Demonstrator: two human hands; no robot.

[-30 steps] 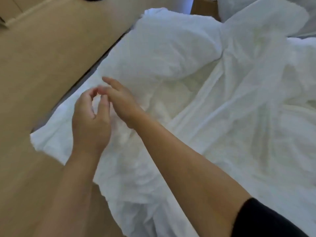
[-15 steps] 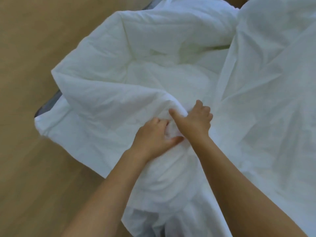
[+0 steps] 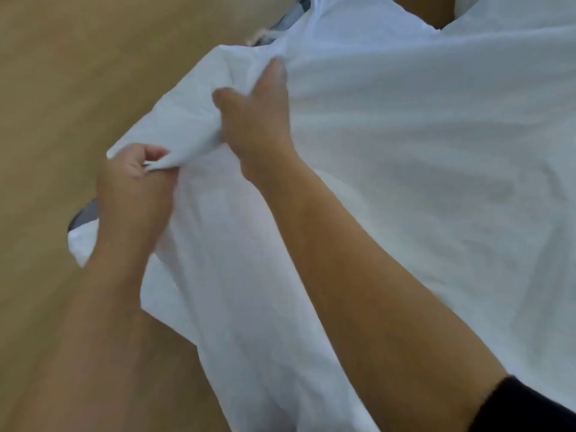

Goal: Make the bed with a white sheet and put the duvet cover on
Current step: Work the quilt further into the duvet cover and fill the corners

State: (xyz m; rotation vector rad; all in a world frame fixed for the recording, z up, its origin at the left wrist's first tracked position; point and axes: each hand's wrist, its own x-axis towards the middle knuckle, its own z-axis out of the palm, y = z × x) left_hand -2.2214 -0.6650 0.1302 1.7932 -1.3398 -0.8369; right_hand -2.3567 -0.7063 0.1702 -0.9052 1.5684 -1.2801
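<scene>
A large white duvet cover [image 3: 420,157] fills the right and middle of the view, stretched out in front of me. My left hand [image 3: 137,182] grips a bunched corner of it at the left, fingers curled round the cloth. Higher up and to the right, my right hand [image 3: 258,116] holds the same edge, thumb out to the left and fingers hidden in a fold. Between the hands the cloth is pulled taut. More white fabric [image 3: 249,307] hangs down below my forearms. I cannot tell the sheet and the duvet apart here.
A wooden floor [image 3: 78,73] covers the left side. A dark grey bed edge [image 3: 84,215] peeks out below my left wrist, and the bed edge [image 3: 290,17] shows again near the top. A brown gap [image 3: 436,14] shows at the top right.
Both hands went from loosely touching the heap to gripping the cloth's edge and lifting it. They moved apart, left hand toward me, right hand up and away. The view swung closer over the bed's corner.
</scene>
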